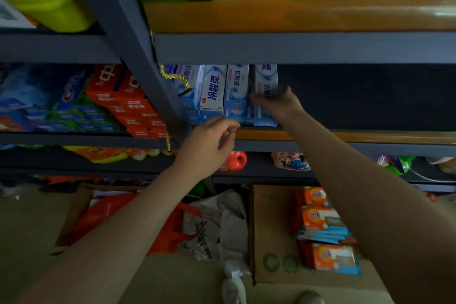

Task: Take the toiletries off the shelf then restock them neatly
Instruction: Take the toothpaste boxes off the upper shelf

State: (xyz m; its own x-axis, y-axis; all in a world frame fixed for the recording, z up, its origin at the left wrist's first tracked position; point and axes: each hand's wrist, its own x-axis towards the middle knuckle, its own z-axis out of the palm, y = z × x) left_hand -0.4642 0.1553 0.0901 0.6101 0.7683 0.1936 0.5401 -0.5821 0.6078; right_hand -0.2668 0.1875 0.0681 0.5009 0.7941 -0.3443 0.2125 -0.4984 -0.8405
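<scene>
**Squaring the toothpaste row**

Blue-white toothpaste boxes (237,94) stand mid-frame on the shelf (320,136). Right hand (277,102) presses the rightmost box — finger state blurred, cannot tell. Left hand (209,144), just below, loosely curled, holds nothing. Advice: push the boxes flush, faces aligned — steady neighbours with the left.
</scene>
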